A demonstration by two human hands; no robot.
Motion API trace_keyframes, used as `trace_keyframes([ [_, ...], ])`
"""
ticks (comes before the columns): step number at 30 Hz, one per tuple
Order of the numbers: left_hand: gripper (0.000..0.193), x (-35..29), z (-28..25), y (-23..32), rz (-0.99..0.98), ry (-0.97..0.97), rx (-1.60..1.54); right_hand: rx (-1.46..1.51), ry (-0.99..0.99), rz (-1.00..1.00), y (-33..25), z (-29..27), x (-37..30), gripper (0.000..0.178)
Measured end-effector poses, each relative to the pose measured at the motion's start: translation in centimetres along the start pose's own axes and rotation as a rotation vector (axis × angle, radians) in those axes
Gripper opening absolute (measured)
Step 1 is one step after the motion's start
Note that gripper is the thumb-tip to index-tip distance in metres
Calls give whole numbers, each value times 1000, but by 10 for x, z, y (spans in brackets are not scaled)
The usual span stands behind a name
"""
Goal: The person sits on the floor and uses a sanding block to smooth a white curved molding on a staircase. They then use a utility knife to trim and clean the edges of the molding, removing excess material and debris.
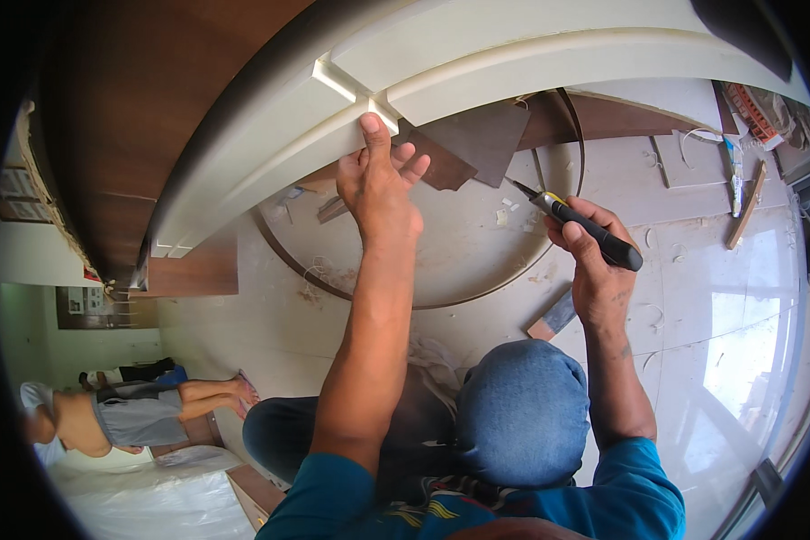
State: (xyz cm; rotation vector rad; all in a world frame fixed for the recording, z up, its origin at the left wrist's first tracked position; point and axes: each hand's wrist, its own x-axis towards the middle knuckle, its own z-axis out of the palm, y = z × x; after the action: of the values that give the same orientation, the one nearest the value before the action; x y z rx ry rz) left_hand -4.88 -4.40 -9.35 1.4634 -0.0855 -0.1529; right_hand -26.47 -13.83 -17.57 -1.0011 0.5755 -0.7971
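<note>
A large white curved panel (pixel 504 76) with grooves crossing its face spans the upper part of the view. My left hand (pixel 382 184) reaches up to its lower edge, thumb pressed beside a groove junction and the other fingers curled near the edge. Where those fingertips touch is partly hidden. My right hand (pixel 594 261) is closed around a black utility knife (pixel 594 232) with a yellow accent. Its blade points up and left, apart from the panel. Brown laminate sheets (pixel 490 135) lie beyond the blade.
A thin curved strip (pixel 463 301) arcs across the tiled floor (pixel 693 297), among scraps and shavings. A block (pixel 553 315) lies by my right forearm, a wooden stick (pixel 747 205) and a tube (pixel 736 180) farther right. Another person (pixel 135 414) is at the left, near plastic sheeting (pixel 171 490).
</note>
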Motion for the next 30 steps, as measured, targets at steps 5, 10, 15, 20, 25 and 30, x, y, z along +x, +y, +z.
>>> trace_keyframes([
  [5,57,-6,-10,-2,-50,-96,185,28,7,28,-1,-4,-1,52],
  [10,41,-8,-53,0,226,-169,536,89,35,60,-3,-5,-2,50],
  [15,36,-7,-30,13,776,57,476,110,41,102,-8,-2,-5,46],
  [20,52,10,-2,14,845,234,732,78,70,29,-8,-5,-7,43],
  [25,45,22,16,6,974,399,717,20,134,47,-9,-7,-15,44],
  [30,26,15,24,-8,959,342,657,-44,217,31,-6,-10,-20,45],
])
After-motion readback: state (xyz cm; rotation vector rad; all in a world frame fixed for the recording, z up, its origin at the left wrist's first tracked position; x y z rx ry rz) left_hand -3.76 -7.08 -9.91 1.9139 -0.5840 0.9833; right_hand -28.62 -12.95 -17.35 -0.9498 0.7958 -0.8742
